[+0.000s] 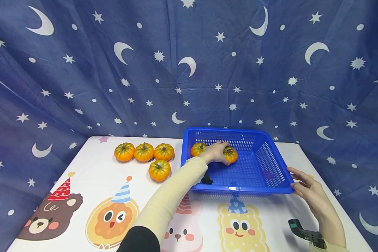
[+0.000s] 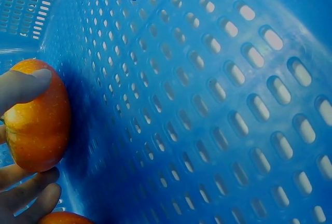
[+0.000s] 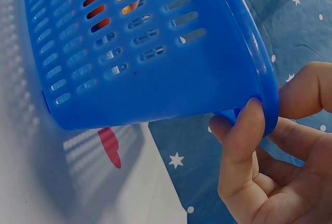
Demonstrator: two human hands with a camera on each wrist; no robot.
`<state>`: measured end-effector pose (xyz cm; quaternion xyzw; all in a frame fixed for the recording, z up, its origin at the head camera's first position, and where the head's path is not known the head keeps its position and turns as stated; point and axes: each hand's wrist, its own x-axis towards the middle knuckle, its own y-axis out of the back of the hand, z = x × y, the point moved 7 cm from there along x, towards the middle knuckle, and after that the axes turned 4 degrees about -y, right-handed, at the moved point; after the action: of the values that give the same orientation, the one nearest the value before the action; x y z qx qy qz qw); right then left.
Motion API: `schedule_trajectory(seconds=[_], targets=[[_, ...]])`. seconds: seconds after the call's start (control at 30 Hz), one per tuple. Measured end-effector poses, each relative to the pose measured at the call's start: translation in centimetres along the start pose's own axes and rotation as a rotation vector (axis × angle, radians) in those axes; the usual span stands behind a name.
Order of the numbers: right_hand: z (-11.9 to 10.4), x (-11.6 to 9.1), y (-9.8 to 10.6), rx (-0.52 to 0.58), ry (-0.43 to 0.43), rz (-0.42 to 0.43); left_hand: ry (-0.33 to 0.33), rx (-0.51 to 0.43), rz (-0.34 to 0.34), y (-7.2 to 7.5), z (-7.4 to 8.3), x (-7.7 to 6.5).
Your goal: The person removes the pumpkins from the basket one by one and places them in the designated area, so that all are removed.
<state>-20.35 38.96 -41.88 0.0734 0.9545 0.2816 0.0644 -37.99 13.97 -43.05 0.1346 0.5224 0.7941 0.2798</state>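
Note:
Inside the blue plastic basket (image 1: 272, 189), my left hand (image 1: 216, 153) grips a small orange pumpkin (image 1: 231, 155). In the left wrist view the thumb lies on the upper side of this pumpkin (image 2: 44, 123) and the fingers curl beneath it, close to the perforated basket wall (image 2: 207, 110). A second pumpkin (image 1: 198, 149) sits to its left in the basket, partly covered by the hand. My right hand (image 1: 313, 196) holds the basket's near right corner. In the right wrist view, thumb and fingers pinch the basket rim (image 3: 267, 79).
Left of the basket, several pumpkins stand on the white tablecloth (image 1: 91, 168): three in a row (image 1: 144, 152) and one in front (image 1: 159, 170). Cartoon figures are printed on the cloth. A dark blue curtain (image 1: 208, 70) with moons and stars hangs behind the table.

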Motion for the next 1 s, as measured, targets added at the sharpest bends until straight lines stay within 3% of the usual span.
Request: schedule_trajectory(seconds=[1.0], targets=[[-0.05, -0.10, -0.05, 0.006, -0.015, 0.001, -0.003, 0.034, 0.011, 0.12, 0.05, 0.19]])
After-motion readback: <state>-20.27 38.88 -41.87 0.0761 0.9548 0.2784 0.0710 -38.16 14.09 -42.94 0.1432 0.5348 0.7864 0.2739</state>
